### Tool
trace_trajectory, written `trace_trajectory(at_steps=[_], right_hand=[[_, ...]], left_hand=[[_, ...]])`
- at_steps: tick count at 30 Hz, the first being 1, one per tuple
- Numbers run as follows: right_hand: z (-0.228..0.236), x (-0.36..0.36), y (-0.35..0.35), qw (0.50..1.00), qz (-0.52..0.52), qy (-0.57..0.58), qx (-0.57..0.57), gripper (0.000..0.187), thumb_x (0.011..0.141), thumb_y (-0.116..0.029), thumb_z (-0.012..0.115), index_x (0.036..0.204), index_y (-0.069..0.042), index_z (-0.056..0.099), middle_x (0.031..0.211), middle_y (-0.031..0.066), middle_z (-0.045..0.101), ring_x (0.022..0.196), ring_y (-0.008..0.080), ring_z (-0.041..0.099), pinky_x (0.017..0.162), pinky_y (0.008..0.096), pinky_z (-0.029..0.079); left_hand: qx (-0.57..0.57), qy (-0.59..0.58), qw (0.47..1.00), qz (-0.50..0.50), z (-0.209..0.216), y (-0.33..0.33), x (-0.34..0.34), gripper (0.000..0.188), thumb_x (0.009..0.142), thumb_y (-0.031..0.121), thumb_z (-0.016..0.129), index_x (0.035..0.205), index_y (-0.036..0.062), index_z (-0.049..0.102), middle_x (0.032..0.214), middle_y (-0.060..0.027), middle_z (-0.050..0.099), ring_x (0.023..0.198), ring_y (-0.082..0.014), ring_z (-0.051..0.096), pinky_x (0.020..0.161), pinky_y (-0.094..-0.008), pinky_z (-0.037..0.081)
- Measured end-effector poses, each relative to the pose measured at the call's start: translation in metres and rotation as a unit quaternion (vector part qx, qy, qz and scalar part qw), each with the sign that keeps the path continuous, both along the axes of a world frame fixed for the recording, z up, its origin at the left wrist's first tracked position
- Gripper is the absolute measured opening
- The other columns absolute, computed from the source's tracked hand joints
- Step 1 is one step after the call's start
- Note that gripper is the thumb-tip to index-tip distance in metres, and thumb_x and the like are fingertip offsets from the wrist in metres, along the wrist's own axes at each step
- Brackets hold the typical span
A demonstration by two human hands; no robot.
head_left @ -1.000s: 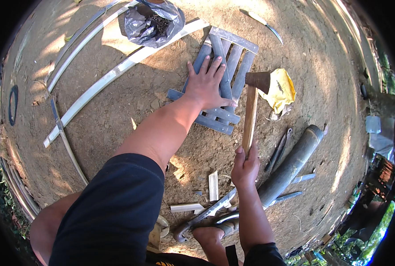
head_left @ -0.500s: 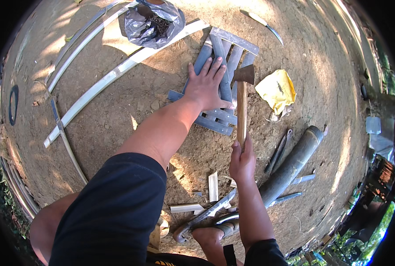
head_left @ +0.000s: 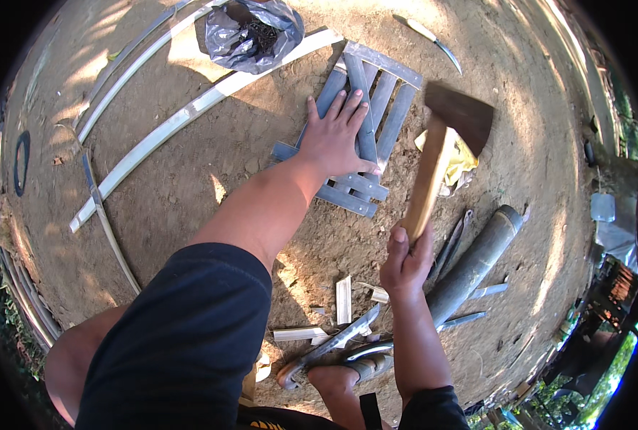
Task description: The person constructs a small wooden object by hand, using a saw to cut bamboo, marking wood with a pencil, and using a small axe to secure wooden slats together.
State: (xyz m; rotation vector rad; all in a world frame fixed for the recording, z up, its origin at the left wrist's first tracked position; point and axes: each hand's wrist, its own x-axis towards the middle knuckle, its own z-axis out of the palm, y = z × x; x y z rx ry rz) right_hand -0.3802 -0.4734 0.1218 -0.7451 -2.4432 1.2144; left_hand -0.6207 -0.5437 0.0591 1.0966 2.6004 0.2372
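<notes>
Axe held aloft, its wooden handle wrapped by the closed fingers of my right grip, while my left grip lies flat, fingers spread, on a frame of dark slats. From my distant station, I judge the step in hand to be bracing the frame for axe blows. The next move seems to call for a short, controlled strike, kept clear of the pressing fingers. The frame lies on the dirt, directly under my left grip; from my right grip it sits ahead and to the left, not touching the knuckles. The axe head shows beyond the frame's right edge, in front of a yellow bag. Blur softens the head, and I cannot tell which part of it would meet the slats.
</notes>
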Motion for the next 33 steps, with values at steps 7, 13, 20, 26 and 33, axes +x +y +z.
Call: trace_trajectory(at_steps=[7,13,20,26,33], right_hand=[[-0.029,0.021,0.005,0.981,0.007,-0.188,0.046,0.047,0.103,-0.013,0.057,0.145,0.002,0.045,0.087,0.0287,0.069,0.081,0.0490,0.071,0.067,0.0541,0.054],[0.011,-0.006,-0.004,0.997,-0.026,0.061,-0.041,0.041,0.105,-0.015,0.056,0.138,0.008,0.047,0.078,0.0107,0.064,0.064,0.0159,0.062,0.056,0.0318,0.049],[-0.065,0.024,-0.011,0.985,0.016,-0.163,0.061,0.042,0.104,-0.013,0.057,0.140,0.007,0.047,0.086,0.0221,0.066,0.075,0.0334,0.069,0.066,0.0437,0.055],[-0.033,0.003,-0.011,0.985,-0.017,0.154,-0.080,0.034,0.106,-0.021,0.056,0.129,0.002,0.048,0.080,0.0107,0.060,0.067,0.0149,0.059,0.058,0.0297,0.048],[-0.051,0.016,0.006,0.991,0.005,-0.135,0.025,0.039,0.107,-0.020,0.056,0.136,0.003,0.047,0.075,0.0075,0.059,0.061,0.0108,0.056,0.054,0.0272,0.045]], left_hand=[[0.028,0.010,1.000,-0.002,-0.014,0.004,0.010,0.133,0.064,0.083,0.073,0.164,0.0118,0.024,0.174,-0.0044,0.013,0.160,-0.0257,0.011,0.124,-0.0702,0.007],[-0.001,0.010,1.000,0.010,-0.014,-0.011,0.003,0.132,0.066,0.083,0.073,0.165,0.0120,0.021,0.174,-0.0035,0.011,0.160,-0.0251,0.010,0.125,-0.0692,0.006],[-0.008,0.006,1.000,-0.007,-0.019,-0.003,0.010,0.132,0.067,0.086,0.069,0.165,0.0124,0.021,0.175,-0.0030,0.009,0.161,-0.0244,0.009,0.125,-0.0694,0.007],[-0.012,0.017,1.000,0.002,-0.014,-0.005,0.002,0.131,0.068,0.087,0.068,0.165,0.0129,0.020,0.175,-0.0033,0.009,0.161,-0.0245,0.008,0.125,-0.0687,0.006],[-0.013,-0.001,1.000,-0.007,-0.019,-0.001,0.014,0.132,0.066,0.086,0.070,0.165,0.0124,0.021,0.174,-0.0045,0.010,0.161,-0.0253,0.009,0.125,-0.0683,0.006]])
